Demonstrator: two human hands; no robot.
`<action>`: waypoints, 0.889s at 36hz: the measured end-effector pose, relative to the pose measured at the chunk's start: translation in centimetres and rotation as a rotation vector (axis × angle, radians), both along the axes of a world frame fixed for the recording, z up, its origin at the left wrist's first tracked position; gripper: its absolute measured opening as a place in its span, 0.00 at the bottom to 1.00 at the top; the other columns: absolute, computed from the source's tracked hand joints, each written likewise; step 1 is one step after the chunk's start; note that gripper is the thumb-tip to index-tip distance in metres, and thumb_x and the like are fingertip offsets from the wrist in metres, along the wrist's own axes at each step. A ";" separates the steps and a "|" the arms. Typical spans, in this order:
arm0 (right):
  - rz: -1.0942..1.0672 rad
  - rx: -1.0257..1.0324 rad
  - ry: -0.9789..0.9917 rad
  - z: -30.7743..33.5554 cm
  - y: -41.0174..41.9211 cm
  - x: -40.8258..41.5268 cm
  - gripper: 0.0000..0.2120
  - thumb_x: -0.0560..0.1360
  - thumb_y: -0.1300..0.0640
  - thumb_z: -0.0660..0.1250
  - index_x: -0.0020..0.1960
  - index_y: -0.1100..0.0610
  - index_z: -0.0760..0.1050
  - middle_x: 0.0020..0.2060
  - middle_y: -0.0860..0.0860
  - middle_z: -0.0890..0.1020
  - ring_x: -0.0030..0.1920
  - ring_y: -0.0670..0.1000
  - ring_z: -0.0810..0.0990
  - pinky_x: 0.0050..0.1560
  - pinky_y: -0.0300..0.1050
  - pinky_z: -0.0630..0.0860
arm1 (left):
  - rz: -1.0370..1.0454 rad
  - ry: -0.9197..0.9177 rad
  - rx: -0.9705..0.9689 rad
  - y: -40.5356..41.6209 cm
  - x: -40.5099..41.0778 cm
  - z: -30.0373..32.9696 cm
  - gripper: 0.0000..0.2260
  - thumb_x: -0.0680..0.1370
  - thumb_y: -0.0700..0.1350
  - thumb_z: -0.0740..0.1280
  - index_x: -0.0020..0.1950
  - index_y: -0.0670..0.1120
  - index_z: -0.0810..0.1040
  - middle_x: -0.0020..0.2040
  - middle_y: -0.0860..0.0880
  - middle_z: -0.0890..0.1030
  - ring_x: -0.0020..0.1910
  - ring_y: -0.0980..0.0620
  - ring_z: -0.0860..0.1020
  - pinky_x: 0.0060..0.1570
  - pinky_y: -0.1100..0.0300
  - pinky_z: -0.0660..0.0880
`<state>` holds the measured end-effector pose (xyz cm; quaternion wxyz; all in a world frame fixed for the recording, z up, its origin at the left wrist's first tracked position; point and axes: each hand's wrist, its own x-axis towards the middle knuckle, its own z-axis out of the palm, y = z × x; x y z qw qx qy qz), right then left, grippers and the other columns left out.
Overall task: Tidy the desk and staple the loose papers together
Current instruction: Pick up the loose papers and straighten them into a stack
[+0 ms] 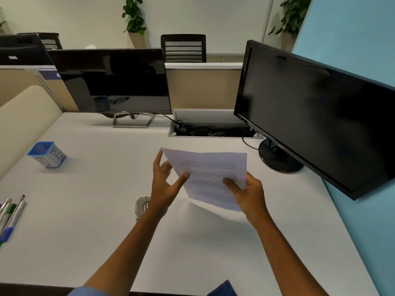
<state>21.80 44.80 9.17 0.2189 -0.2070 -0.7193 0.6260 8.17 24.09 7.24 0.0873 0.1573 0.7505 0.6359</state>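
Observation:
Printed white papers [210,167] hang in the air above the middle of the white desk [96,221]. My right hand [248,192] pinches their lower right edge, thumb on top. My left hand [164,182] touches their left edge with the thumb tip, fingers spread apart behind the sheet. A silver stapler [141,207] lies on the desk just left of my left wrist, partly hidden by the forearm.
A blue cup marked BIN [48,153] stands at the left. Several pens and markers [10,214] lie at the left edge. Two dark monitors [113,82] [316,116] stand at the back and right, with an open cable tray [213,130] between them.

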 end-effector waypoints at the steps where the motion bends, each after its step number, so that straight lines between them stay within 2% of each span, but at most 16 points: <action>1: -0.005 -0.029 -0.010 0.1 -0.1 -0.1 0.11 0.76 0.53 0.75 0.57 0.43 0.80 0.49 0.42 0.86 0.47 0.40 0.84 0.41 0.34 0.81 | -0.004 -0.043 -0.004 0.0 -0.1 0.0 0.43 0.73 0.52 0.79 0.81 0.61 0.56 0.72 0.61 0.76 0.72 0.53 0.75 0.70 0.49 0.72; 3: -0.022 -0.083 -0.016 0.1 -0.2 -0.2 0.11 0.76 0.51 0.75 0.57 0.45 0.81 0.46 0.40 0.87 0.46 0.42 0.85 0.40 0.35 0.81 | 0.006 -0.054 0.001 0.1 -0.4 0.2 0.31 0.75 0.52 0.78 0.75 0.55 0.69 0.69 0.57 0.80 0.68 0.49 0.79 0.69 0.44 0.76; 5: -0.052 -0.101 -0.008 0.1 -0.2 -0.3 0.09 0.76 0.50 0.75 0.55 0.44 0.81 0.45 0.37 0.87 0.47 0.42 0.85 0.40 0.34 0.81 | 0.010 -0.008 0.053 0.2 -0.3 0.5 0.17 0.78 0.47 0.76 0.65 0.48 0.77 0.61 0.53 0.85 0.60 0.48 0.83 0.66 0.44 0.79; 7: -0.092 -0.092 0.004 0.1 -0.3 -0.4 0.08 0.76 0.51 0.76 0.54 0.45 0.81 0.46 0.38 0.87 0.48 0.41 0.84 0.41 0.32 0.80 | 0.036 0.024 0.082 0.5 0.0 0.8 0.09 0.80 0.44 0.73 0.59 0.46 0.80 0.56 0.52 0.86 0.56 0.50 0.85 0.63 0.48 0.81; 10: -0.145 -0.095 0.002 -0.3 -0.6 -0.6 0.10 0.76 0.52 0.76 0.57 0.48 0.82 0.49 0.40 0.86 0.48 0.40 0.84 0.40 0.33 0.81 | 0.080 0.122 0.030 0.9 0.6 0.4 0.03 0.82 0.44 0.70 0.55 0.47 0.80 0.54 0.55 0.86 0.53 0.50 0.84 0.56 0.56 0.83; 16: -0.200 -0.106 -0.031 -2.2 -1.3 -0.4 0.10 0.76 0.53 0.76 0.57 0.50 0.83 0.47 0.40 0.87 0.49 0.41 0.85 0.43 0.34 0.82 | 0.111 0.284 -0.010 0.8 2.1 -1.2 0.06 0.81 0.37 0.70 0.55 0.48 0.80 0.50 0.55 0.85 0.48 0.53 0.83 0.49 0.68 0.79; 18: -0.203 -0.108 -0.072 -3.2 -1.6 -0.4 0.10 0.76 0.54 0.76 0.56 0.51 0.83 0.47 0.41 0.87 0.49 0.43 0.86 0.45 0.35 0.83 | 0.093 0.275 -0.041 0.6 2.6 -2.0 0.08 0.81 0.37 0.71 0.54 0.49 0.81 0.48 0.59 0.85 0.47 0.54 0.83 0.49 0.68 0.79; 21: -0.203 -0.124 -0.108 -3.9 -1.8 -0.3 0.11 0.75 0.54 0.77 0.57 0.53 0.83 0.46 0.39 0.86 0.47 0.38 0.86 0.45 0.32 0.81 | 0.089 0.254 -0.075 0.3 2.9 -3.1 0.09 0.81 0.37 0.71 0.55 0.51 0.82 0.48 0.66 0.85 0.47 0.55 0.84 0.49 0.69 0.78; 25: -0.219 -0.094 -0.100 -3.8 -1.7 -0.3 0.11 0.75 0.55 0.77 0.57 0.54 0.83 0.46 0.40 0.86 0.45 0.35 0.84 0.42 0.29 0.79 | 0.096 0.307 -0.094 0.2 2.5 -3.4 0.08 0.82 0.37 0.70 0.57 0.49 0.81 0.51 0.63 0.84 0.48 0.52 0.83 0.50 0.66 0.80; 29: -0.204 -0.122 -0.120 -3.8 -2.0 -0.4 0.09 0.75 0.55 0.77 0.54 0.48 0.82 0.46 0.39 0.86 0.48 0.42 0.86 0.45 0.35 0.83 | 0.075 0.280 -0.098 0.5 2.6 -3.4 0.11 0.82 0.35 0.69 0.58 0.50 0.81 0.51 0.69 0.84 0.50 0.59 0.83 0.50 0.71 0.77; 32: -0.222 -0.111 -0.116 -3.9 -1.6 -0.4 0.12 0.74 0.55 0.78 0.55 0.48 0.81 0.48 0.41 0.86 0.53 0.50 0.86 0.47 0.37 0.84 | 0.067 0.289 -0.107 0.6 2.3 -3.3 0.10 0.82 0.35 0.67 0.57 0.49 0.81 0.50 0.63 0.84 0.50 0.59 0.83 0.48 0.71 0.77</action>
